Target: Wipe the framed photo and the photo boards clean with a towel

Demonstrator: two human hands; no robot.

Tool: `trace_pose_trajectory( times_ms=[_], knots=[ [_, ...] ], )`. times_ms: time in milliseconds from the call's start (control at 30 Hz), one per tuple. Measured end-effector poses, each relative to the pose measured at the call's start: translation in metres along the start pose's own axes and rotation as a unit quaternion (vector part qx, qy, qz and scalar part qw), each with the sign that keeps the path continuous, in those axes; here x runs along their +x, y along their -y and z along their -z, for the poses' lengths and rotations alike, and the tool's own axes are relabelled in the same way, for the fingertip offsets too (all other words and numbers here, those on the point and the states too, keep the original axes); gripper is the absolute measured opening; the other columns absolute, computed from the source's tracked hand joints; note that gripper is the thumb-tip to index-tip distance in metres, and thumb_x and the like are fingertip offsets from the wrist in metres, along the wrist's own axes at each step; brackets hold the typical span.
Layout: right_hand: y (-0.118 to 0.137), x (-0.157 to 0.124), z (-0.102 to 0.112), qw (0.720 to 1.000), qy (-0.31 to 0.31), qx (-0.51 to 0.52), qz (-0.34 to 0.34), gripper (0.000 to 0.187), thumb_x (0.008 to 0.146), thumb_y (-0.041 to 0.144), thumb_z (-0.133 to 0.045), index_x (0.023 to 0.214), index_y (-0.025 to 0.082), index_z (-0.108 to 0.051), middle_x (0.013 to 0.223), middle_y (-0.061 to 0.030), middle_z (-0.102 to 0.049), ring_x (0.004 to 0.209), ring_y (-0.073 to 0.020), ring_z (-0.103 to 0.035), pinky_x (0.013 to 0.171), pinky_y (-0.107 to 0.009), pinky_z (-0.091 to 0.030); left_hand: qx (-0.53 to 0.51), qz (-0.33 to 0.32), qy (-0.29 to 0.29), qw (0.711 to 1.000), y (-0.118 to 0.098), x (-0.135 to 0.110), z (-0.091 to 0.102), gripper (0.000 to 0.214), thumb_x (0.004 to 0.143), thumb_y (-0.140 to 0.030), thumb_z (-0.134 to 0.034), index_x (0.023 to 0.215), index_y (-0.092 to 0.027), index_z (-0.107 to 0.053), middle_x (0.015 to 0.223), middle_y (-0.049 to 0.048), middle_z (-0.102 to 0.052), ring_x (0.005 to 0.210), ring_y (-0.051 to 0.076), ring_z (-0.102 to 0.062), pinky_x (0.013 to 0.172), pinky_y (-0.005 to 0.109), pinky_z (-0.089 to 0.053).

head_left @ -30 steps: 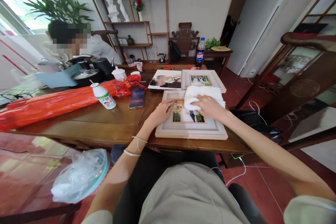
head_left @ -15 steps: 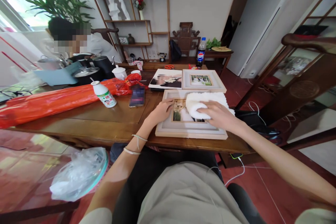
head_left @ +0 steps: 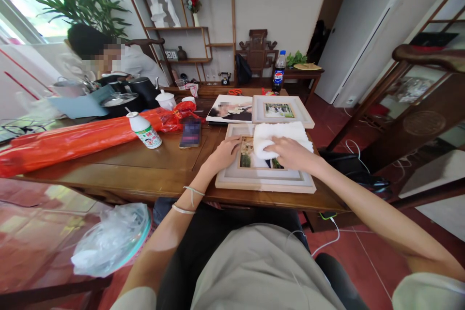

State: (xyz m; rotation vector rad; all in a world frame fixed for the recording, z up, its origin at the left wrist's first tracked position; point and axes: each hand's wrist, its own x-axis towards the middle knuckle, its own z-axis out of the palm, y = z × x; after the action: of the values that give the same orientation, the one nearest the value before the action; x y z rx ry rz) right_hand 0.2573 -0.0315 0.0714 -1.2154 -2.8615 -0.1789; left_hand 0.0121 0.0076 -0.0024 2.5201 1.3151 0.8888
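A light wooden picture frame (head_left: 232,179) lies flat at the table's front edge, a small photo in its middle. On its left side rests my left hand (head_left: 228,151), fingers stretched out over the frame and reaching the photo's edge. My right hand (head_left: 288,152) is closed on a white cloth (head_left: 279,131), pressing it down onto the frame. The cloth covers the upper right of the photo. Just behind lie a second framed photo (head_left: 307,117) and, left of it, a photo panel (head_left: 218,112).
On the wooden table (head_left: 174,172) are a phone (head_left: 190,133), a white drink bottle (head_left: 144,131), a long red plastic-wrapped bundle (head_left: 83,140), a white teapot (head_left: 166,100) and a cola bottle (head_left: 279,73). A person (head_left: 138,60) sits at the far left. A bag-lined bin (head_left: 112,240) stands below.
My right hand has slid the white cloth a little left and away from me across the picture frame. My left hand stays in place on the frame.
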Motion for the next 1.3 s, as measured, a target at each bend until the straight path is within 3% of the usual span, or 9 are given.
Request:
trace_pose_trajectory(
  times_ms=[200, 333, 433, 533, 667, 767, 933, 1167, 1300],
  knots=[
    [0.058, -0.066, 0.033, 0.993, 0.059, 0.101, 0.02, 0.056, 0.067, 0.002, -0.043, 0.114, 0.026, -0.061, 0.1, -0.0082, -0.062, 0.093, -0.0238, -0.059, 0.08, -0.033, -0.044, 0.0, 0.002, 0.009, 1.0, 0.001, 0.0, 0.0, 0.033, 0.087, -0.014, -0.043, 0.114, -0.015, -0.062, 0.131, 0.0109, -0.056, 0.122, 0.023, -0.052, 0.104, 0.04, -0.042],
    [0.071, -0.072, 0.029, 0.992, 0.029, 0.121, 0.028, 0.059, 0.066, 0.002, -0.044, 0.117, 0.026, -0.059, 0.111, -0.0084, -0.061, 0.105, -0.0241, -0.056, 0.087, -0.034, -0.043, 0.007, -0.002, 0.013, 1.0, -0.001, 0.0, 0.001, 0.033, 0.088, -0.014, -0.043, 0.114, -0.014, -0.063, 0.131, 0.0111, -0.056, 0.123, 0.023, -0.051, 0.104, 0.039, -0.042],
    [0.051, -0.052, 0.009, 0.997, -0.018, 0.079, 0.017, 0.057, 0.065, 0.003, -0.047, 0.116, 0.023, -0.061, 0.118, -0.0109, -0.06, 0.116, -0.0268, -0.05, 0.093, -0.037, -0.04, 0.006, -0.013, 0.004, 1.0, -0.001, 0.0, 0.002, 0.033, 0.088, -0.014, -0.043, 0.114, -0.013, -0.062, 0.13, 0.0117, -0.057, 0.122, 0.023, -0.052, 0.105, 0.039, -0.041],
    [0.014, -0.022, -0.009, 0.998, -0.049, 0.023, -0.024, 0.055, 0.065, 0.003, -0.049, 0.116, 0.019, -0.062, 0.12, -0.0141, -0.059, 0.114, -0.0285, -0.052, 0.092, -0.039, -0.042, 0.004, -0.023, 0.002, 1.0, 0.0, 0.0, 0.001, 0.033, 0.088, -0.013, -0.042, 0.115, -0.013, -0.062, 0.13, 0.012, -0.057, 0.122, 0.022, -0.052, 0.105, 0.039, -0.04],
    [-0.029, 0.013, -0.017, 0.995, -0.082, -0.022, -0.057, 0.057, 0.069, 0.003, -0.047, 0.124, 0.013, -0.056, 0.106, -0.0163, -0.064, 0.111, -0.0297, -0.053, 0.087, -0.039, -0.043, 0.008, -0.022, 0.006, 1.0, 0.002, 0.0, 0.001, 0.034, 0.088, -0.015, -0.042, 0.116, -0.013, -0.061, 0.13, 0.0123, -0.056, 0.122, 0.023, -0.051, 0.105, 0.04, -0.041],
    [-0.035, 0.029, -0.019, 0.997, -0.076, -0.009, -0.033, 0.057, 0.071, 0.003, -0.045, 0.126, 0.013, -0.055, 0.107, -0.0161, -0.063, 0.109, -0.0287, -0.054, 0.085, -0.037, -0.043, 0.011, -0.013, 0.007, 1.0, 0.003, 0.0, 0.0, 0.034, 0.088, -0.014, -0.042, 0.116, -0.013, -0.061, 0.13, 0.0122, -0.056, 0.122, 0.024, -0.051, 0.105, 0.04, -0.04],
    [-0.007, 0.02, -0.014, 0.997, -0.033, 0.069, 0.023, 0.058, 0.069, -0.002, -0.041, 0.121, 0.017, -0.058, 0.111, -0.0132, -0.061, 0.102, -0.0247, -0.056, 0.084, -0.034, -0.043, 0.012, -0.011, -0.001, 1.0, 0.003, 0.0, -0.001, 0.034, 0.087, -0.014, -0.043, 0.115, -0.016, -0.062, 0.131, 0.0101, -0.057, 0.122, 0.023, -0.052, 0.106, 0.04, -0.04],
    [0.053, -0.048, 0.035, 0.987, 0.077, 0.129, 0.055, 0.06, 0.069, -0.001, -0.042, 0.121, 0.025, -0.058, 0.097, -0.0073, -0.063, 0.085, -0.0208, -0.06, 0.072, -0.029, -0.045, -0.001, -0.008, 0.002, 1.0, 0.001, 0.0, 0.0, 0.034, 0.087, -0.013, -0.043, 0.114, -0.014, -0.062, 0.13, 0.0119, -0.056, 0.123, 0.024, -0.051, 0.105, 0.04, -0.041],
    [0.069, -0.058, 0.033, 0.992, 0.035, 0.107, 0.062, 0.064, 0.064, -0.002, -0.044, 0.118, 0.027, -0.06, 0.115, -0.0082, -0.061, 0.102, -0.0248, -0.058, 0.083, -0.035, -0.045, 0.001, -0.013, 0.004, 1.0, 0.002, 0.0, 0.0, 0.035, 0.087, -0.013, -0.042, 0.116, -0.015, -0.061, 0.131, 0.0107, -0.056, 0.123, 0.023, -0.051, 0.106, 0.04, -0.04]
  ],
)
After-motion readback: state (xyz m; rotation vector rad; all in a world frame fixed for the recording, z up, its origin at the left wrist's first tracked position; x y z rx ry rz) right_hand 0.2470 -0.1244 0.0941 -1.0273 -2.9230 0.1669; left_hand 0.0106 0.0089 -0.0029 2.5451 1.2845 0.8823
